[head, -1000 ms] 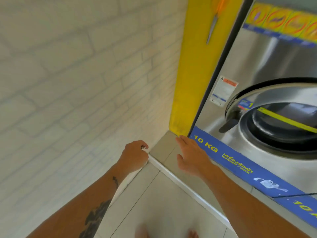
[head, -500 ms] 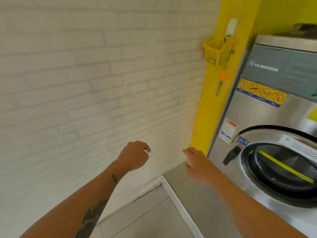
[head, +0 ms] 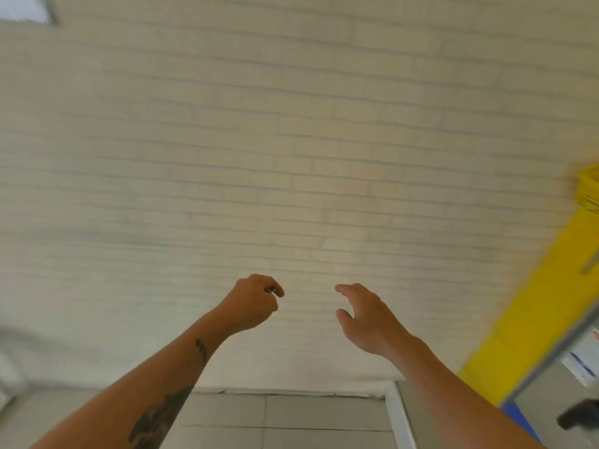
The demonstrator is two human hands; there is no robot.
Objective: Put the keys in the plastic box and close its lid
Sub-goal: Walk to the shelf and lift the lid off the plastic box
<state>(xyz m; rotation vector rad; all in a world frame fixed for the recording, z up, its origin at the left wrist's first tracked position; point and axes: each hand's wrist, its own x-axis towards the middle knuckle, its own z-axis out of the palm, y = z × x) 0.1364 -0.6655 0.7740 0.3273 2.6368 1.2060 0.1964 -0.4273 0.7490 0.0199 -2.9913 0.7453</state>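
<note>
My left hand point(head: 252, 303) is closed into a fist in front of a pale brick wall. A small bit of metal, the keys point(head: 270, 290), shows between its thumb and forefinger; most of them are hidden inside the fist. My right hand point(head: 366, 314) is held up beside it, fingers apart and holding nothing. No plastic box is in view.
The pale brick wall point(head: 291, 140) fills most of the view. A yellow pillar point(head: 531, 319) with a yellow basket point(head: 588, 192) stands at the right. A washing machine's corner point(head: 570, 400) shows at lower right, on a raised step point(head: 397, 416). Grey floor tiles point(head: 291, 413) lie below.
The view has swung left and up, away from the washing machine and onto the wall. Both hands have risen from the step and stay held out in front.
</note>
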